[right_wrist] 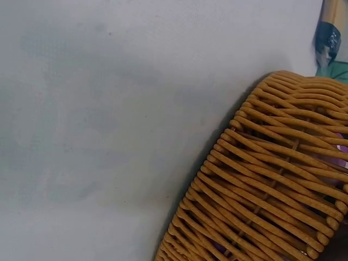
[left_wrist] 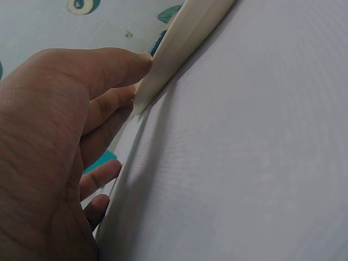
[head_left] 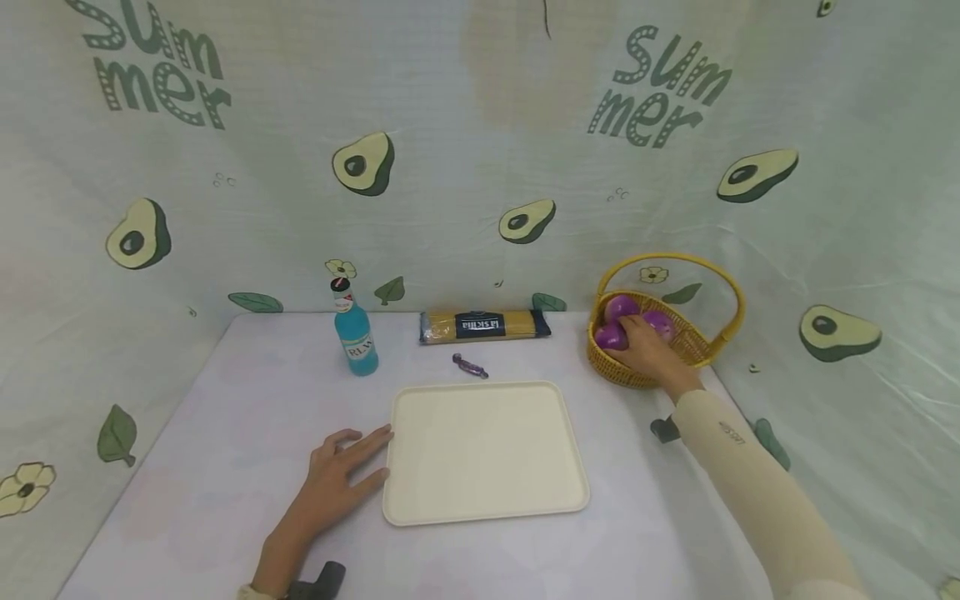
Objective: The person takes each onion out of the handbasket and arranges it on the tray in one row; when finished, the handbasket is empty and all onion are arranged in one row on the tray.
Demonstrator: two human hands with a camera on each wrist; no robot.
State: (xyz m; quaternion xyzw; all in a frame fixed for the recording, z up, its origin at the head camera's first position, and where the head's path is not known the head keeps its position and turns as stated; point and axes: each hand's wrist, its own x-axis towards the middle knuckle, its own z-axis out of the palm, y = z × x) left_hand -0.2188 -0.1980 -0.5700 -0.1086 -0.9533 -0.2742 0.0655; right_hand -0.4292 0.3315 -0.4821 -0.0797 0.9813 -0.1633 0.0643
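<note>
The table offers its broadest passage on the left, between its side edge and the left grip, which itself blocks part of the left side of the tray. A lane runs front to back between tray and basket, but the right forearm bars the approach from the right front. The basket's handle arches above its far side; access lies beneath it, from the front, where the right grip fills the opening among purple onions. Behind, the cloth stands close. The bottle rises upright beside the low pasta pack, with a gap between.
</note>
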